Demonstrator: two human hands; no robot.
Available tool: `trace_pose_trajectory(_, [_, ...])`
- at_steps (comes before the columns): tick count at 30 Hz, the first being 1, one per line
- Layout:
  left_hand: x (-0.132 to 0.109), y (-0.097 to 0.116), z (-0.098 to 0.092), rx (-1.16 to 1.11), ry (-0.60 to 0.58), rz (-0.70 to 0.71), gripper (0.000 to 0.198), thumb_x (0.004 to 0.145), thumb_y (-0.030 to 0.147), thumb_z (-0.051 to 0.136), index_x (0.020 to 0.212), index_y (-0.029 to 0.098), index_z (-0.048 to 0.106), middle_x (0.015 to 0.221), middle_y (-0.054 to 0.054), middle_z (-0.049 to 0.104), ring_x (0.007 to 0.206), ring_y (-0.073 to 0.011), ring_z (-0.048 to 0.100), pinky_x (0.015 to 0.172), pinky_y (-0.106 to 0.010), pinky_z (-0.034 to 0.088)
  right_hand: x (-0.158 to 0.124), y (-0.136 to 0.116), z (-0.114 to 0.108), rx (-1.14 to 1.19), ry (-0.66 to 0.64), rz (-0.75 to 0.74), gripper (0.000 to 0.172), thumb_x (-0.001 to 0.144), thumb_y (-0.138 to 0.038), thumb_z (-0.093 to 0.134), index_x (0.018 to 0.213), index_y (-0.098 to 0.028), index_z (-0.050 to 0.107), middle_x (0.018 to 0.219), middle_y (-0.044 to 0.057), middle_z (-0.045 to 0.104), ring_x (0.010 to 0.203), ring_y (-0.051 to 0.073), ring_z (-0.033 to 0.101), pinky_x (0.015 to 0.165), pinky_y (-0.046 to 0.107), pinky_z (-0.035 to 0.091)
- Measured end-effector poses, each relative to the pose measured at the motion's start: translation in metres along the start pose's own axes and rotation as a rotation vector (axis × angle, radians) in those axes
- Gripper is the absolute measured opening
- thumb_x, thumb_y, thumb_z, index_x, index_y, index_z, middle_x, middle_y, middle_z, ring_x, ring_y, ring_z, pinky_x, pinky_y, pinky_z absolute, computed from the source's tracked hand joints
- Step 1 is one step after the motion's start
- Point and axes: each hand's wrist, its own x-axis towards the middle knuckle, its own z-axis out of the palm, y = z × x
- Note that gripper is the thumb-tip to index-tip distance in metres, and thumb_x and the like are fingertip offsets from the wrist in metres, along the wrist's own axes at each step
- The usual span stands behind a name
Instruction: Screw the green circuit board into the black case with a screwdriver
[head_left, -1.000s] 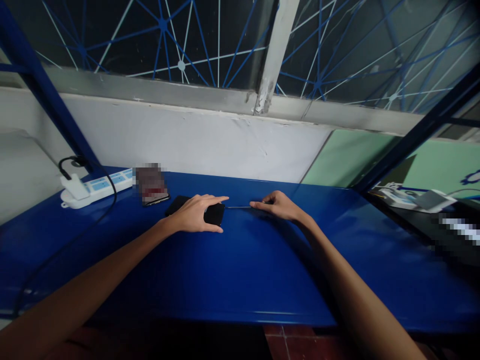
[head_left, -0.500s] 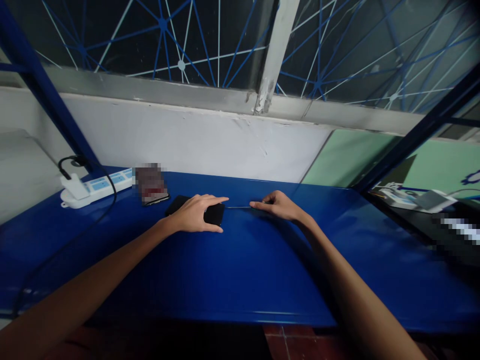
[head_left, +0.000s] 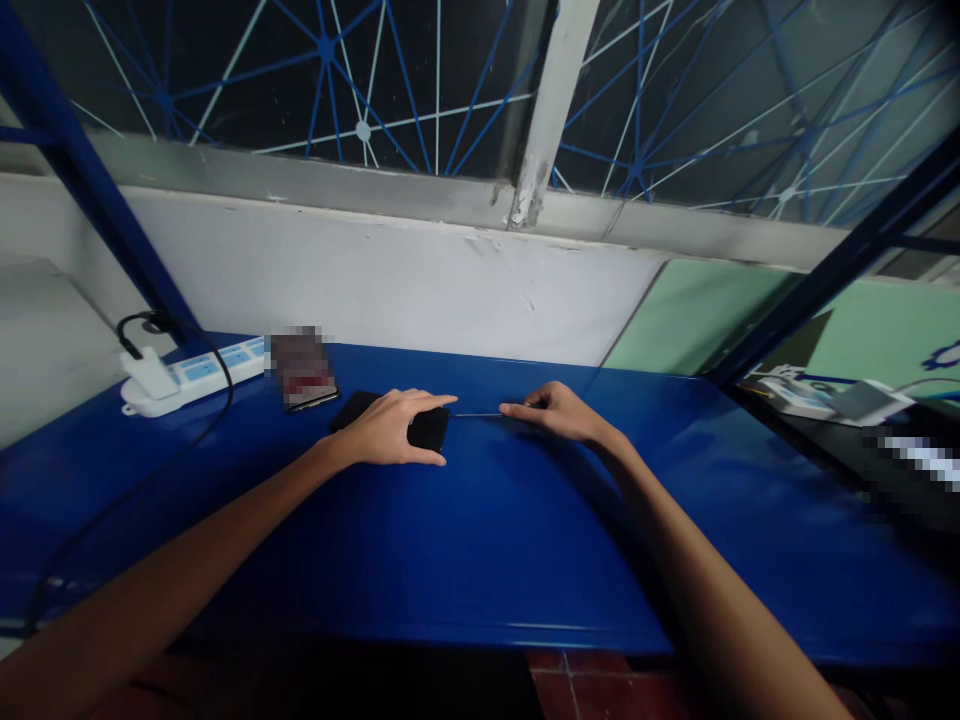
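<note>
On the blue table, a flat black rectangular object (head_left: pixel 429 430), its exact kind unclear, lies under my left hand (head_left: pixel 386 425). My thumb is along its near edge and my fingers along its far edge, clasping it against the tabletop. To the right, my right hand (head_left: pixel 559 410) pinches a thin metal rod (head_left: pixel 478 415), whose handle end is hidden in the fingers. The rod points left and its tip meets the right end of the black object, or lies very close to it. My palm covers the black object's middle; its left end shows beyond the wrist.
A white power strip (head_left: pixel 202 372) with a plugged-in charger and black cable (head_left: pixel 225 400) lies at the table's back left. Beside it is a blurred, phone-like object (head_left: pixel 304 370). Boxes and small items (head_left: pixel 802 395) sit on a black surface at right. Blue posts (head_left: pixel 112 220) frame the table.
</note>
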Motion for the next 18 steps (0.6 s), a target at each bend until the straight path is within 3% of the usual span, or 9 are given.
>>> trace_pose_trajectory(18, [0.0002, 0.0010, -0.0009, 0.003, -0.015, -0.008, 0.090, 0.075, 0.068, 0.068, 0.152, 0.032, 0.039, 0.141, -0.013, 0.055, 0.123, -0.0359, 0.053, 0.098, -0.050, 0.043, 0.0001, 0.0018, 0.0002, -0.015, 0.005, -0.017, 0.064, 0.073, -0.074, 0.064, 0.049, -0.020, 0.040, 0.049, -0.005, 0.031, 0.046, 0.007, 0.024, 0.046, 0.028, 0.018])
